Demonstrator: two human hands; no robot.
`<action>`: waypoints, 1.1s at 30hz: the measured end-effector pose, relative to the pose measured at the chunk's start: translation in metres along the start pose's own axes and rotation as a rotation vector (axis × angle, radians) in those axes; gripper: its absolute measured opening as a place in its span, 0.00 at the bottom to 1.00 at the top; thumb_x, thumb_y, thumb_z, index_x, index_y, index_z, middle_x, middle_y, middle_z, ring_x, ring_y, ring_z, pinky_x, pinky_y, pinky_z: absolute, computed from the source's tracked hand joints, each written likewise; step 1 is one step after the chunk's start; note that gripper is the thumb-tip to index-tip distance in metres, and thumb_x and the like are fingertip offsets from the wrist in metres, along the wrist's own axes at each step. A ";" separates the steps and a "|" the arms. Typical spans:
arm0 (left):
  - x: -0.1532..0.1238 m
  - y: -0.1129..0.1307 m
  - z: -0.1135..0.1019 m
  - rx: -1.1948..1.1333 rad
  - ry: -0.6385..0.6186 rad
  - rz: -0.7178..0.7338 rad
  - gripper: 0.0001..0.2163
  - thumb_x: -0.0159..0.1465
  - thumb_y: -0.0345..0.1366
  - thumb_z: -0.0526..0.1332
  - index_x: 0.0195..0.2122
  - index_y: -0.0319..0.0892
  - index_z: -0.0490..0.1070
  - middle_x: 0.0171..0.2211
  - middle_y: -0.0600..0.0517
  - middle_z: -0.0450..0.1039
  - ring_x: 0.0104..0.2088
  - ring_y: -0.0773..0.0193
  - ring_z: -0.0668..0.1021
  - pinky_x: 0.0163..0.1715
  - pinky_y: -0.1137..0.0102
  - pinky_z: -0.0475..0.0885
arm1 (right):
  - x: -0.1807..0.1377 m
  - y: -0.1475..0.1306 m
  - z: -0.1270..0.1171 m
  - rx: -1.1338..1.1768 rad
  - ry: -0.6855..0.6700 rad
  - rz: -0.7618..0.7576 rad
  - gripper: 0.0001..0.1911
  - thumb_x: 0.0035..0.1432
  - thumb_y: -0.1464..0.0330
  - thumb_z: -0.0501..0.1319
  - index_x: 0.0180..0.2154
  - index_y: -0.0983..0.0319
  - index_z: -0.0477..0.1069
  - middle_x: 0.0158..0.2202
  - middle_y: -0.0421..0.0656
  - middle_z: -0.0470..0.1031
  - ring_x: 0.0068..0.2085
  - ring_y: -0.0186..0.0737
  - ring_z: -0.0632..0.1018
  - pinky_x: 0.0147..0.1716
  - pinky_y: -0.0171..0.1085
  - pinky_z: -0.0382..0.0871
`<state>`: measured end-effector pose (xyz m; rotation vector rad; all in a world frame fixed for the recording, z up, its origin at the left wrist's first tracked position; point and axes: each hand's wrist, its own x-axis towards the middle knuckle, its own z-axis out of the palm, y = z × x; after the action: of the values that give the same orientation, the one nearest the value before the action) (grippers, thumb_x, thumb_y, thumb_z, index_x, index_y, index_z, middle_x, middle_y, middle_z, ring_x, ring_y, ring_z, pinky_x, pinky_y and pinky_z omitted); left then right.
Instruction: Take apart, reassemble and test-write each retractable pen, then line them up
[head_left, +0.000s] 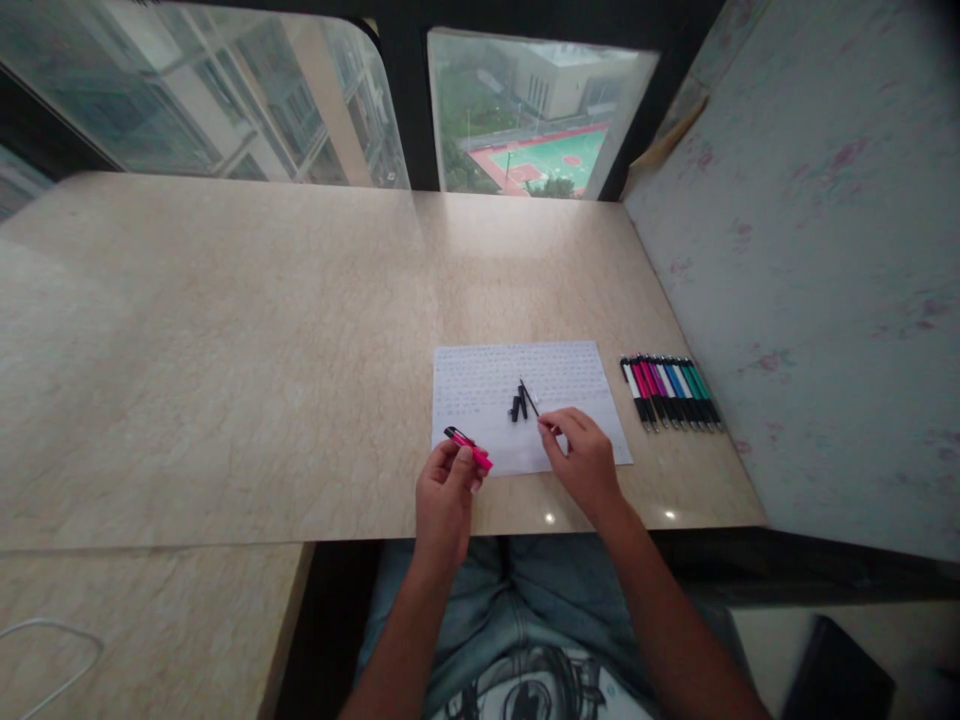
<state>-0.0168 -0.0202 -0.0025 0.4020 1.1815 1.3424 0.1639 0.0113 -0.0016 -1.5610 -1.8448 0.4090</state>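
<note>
My left hand [448, 490] pinches a pink pen barrel [472, 453] with a black clip end, tilted over the lower left edge of a handwritten sheet of paper [480, 375]. Between the thumb and fingers of my right hand [581, 455] is the lower end of a thin dark pen refill [529, 398], slanting up and left over the paper. Just left of the refill lie small black pen parts [519, 404]. They are too small to name exactly.
A row of pens [670, 392] in white, pink, purple, blue and green lies right of the paper, near the patterned wall [810, 300]. Windows [540, 120] stand behind the marble-look table [300, 350]. A white cable [71, 628] rests at lower left.
</note>
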 end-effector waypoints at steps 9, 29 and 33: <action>0.002 -0.001 -0.005 -0.100 -0.029 -0.039 0.13 0.56 0.41 0.71 0.36 0.39 0.72 0.30 0.52 0.75 0.28 0.72 0.74 0.26 0.77 0.66 | 0.032 0.030 0.012 -0.282 -0.105 -0.029 0.10 0.63 0.70 0.57 0.42 0.60 0.76 0.39 0.47 0.77 0.40 0.43 0.76 0.38 0.39 0.68; -0.001 0.003 -0.003 -0.378 -0.070 -0.184 0.09 0.56 0.33 0.71 0.36 0.38 0.74 0.35 0.51 0.78 0.30 0.74 0.77 0.29 0.82 0.73 | -0.008 -0.049 0.007 0.726 -0.261 0.323 0.07 0.57 0.63 0.64 0.34 0.59 0.78 0.33 0.42 0.78 0.35 0.39 0.78 0.28 0.34 0.71; -0.002 0.000 -0.003 -0.412 -0.077 -0.202 0.08 0.57 0.32 0.71 0.36 0.37 0.75 0.34 0.51 0.78 0.30 0.75 0.78 0.29 0.83 0.73 | -0.006 -0.049 0.008 0.694 -0.265 0.312 0.07 0.57 0.64 0.64 0.34 0.60 0.77 0.34 0.43 0.78 0.34 0.39 0.77 0.28 0.34 0.70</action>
<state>-0.0183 -0.0229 -0.0031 0.0357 0.8294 1.3388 0.1224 -0.0043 0.0223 -1.3269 -1.3957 1.2969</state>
